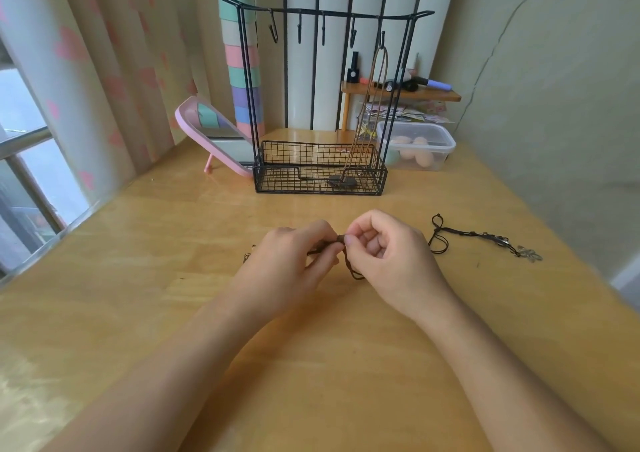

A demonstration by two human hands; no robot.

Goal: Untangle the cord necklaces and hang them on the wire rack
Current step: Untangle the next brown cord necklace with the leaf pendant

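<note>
Left hand [294,261] and right hand [391,254] meet over the middle of the table [311,365]. The thumb and fingertips of each pinch the same knotted spot of a brown cord necklace [354,274], with the remaining fingers curled in. Its slack drops below the pinch in a twisted loop toward the table. A bit of cord also peeps out to the left of the left hand (whether it belongs to the same necklace I cannot tell).

The step in hand looks like the untangling itself, picking at a knot or twist before this piece can be hung. The next move probably calls for fine fingertip work, easing the strands apart rather than tugging, since a pull would likely tighten the knot. After that the opened loop has to be lifted to a free hook on the wire rack [329,12], which stands toward the table's far edge.

Counted, there are three necklaces:
- **Hung:** one hung necklace [347,167] drops from the rightmost hook, its dark pendant resting in the rack's basket.
- **In the hands:** the brown one being worked on.
- **On the table:** one black cord necklace [485,234] with a silvery flower pendant lies near the right edge, well apart from the hands.

The rack shows five hooks [299,32], four of them bare.
</note>
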